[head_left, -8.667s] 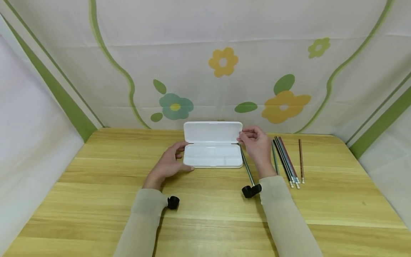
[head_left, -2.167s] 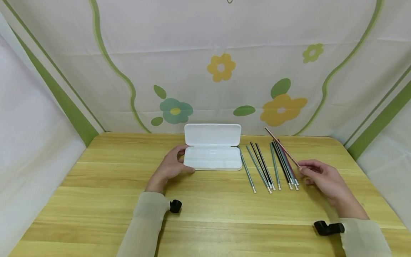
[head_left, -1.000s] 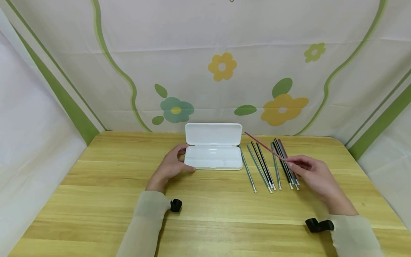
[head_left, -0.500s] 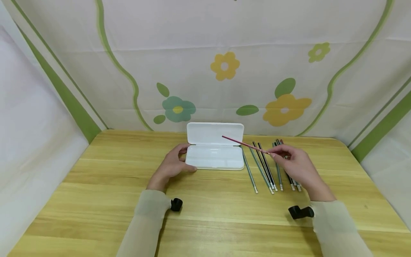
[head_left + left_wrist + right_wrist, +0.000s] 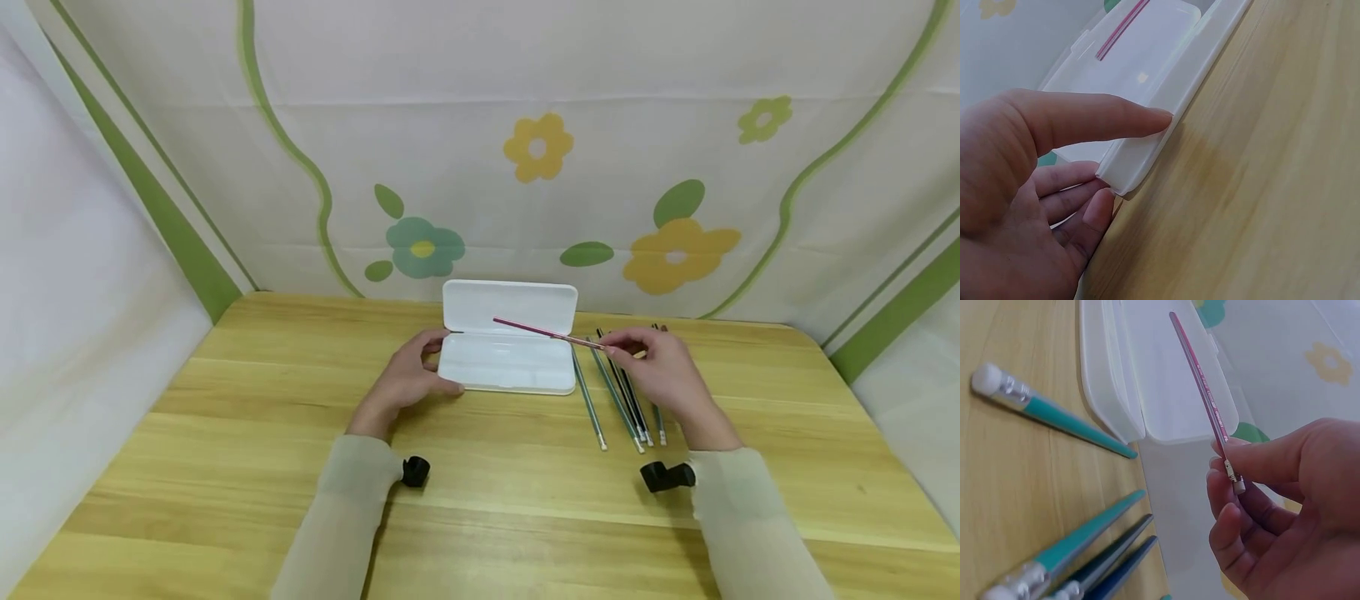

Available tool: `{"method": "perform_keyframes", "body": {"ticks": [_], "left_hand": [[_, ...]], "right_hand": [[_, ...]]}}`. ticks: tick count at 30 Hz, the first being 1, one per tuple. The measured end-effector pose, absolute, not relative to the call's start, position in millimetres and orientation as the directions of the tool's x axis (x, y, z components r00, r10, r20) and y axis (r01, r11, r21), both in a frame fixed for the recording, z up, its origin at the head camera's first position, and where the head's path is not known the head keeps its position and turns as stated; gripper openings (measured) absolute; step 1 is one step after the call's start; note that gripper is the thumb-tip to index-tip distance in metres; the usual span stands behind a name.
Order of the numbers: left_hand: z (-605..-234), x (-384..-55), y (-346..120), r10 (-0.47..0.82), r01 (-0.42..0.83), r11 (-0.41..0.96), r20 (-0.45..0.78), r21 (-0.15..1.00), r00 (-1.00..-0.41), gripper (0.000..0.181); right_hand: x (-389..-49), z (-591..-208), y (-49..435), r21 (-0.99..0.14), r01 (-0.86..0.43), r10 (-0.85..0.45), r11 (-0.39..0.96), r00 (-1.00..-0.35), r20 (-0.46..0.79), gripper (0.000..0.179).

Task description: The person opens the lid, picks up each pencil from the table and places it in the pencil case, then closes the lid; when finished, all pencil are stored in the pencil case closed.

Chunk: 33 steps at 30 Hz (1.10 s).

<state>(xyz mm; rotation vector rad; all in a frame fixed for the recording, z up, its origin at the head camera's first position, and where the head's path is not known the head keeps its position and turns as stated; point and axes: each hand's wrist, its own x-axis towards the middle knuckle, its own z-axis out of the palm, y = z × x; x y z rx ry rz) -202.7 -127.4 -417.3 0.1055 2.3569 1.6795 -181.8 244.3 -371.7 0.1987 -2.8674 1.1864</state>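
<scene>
A white pencil case (image 5: 487, 362) lies on the table with its lid (image 5: 468, 304) raised. My left hand (image 5: 405, 375) holds the case at its left end: in the left wrist view the thumb (image 5: 1104, 115) lies along the front wall and the other fingers meet the end. My right hand (image 5: 660, 371) pinches a red pencil (image 5: 1200, 381) between thumb and fingers near its white eraser. The pencil is in the air, its far end pointing left and overlapping the lid in the head view.
Right of the case, a green pencil (image 5: 590, 404) lies beside another green pencil (image 5: 617, 396) and several dark ones, erasers toward me. My right hand partly covers more pencils behind it. A flowered curtain (image 5: 465, 167) rises at the table's back edge.
My right hand has carried the red pencil leftward from the right side of the table to the case's lid. Earlier, more pencils came to lie right of the case. My left hand stays at the case.
</scene>
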Motion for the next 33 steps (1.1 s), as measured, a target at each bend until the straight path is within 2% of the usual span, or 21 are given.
{"method": "perform_keyframes", "body": {"ticks": [7,15,21,33], "left_hand": [[-415,-201,-127,0.196,-0.094,0.337,-0.168,0.937,-0.966,0.092],[-415,-201,-127,0.182,-0.087,0.361,-0.162,0.929,-0.97,0.093],[-416,-201,-126,0.191,-0.078,0.364,-0.156,0.928,-0.969,0.091],[-418,-204,-127,0.2,-0.072,0.347,-0.148,0.935,-0.968,0.091]], "right_hand": [[-187,-374,235,-0.656,-0.208,-0.155,0.726,-0.978,0.138,0.019],[-190,-382,224,-0.658,-0.203,-0.169,0.725,-0.979,0.116,0.016],[-198,-394,219,-0.639,-0.252,-0.213,0.727,-0.967,0.14,0.013],[-210,-395,202,-0.626,-0.231,-0.246,0.745,-0.967,0.064,0.014]]}}
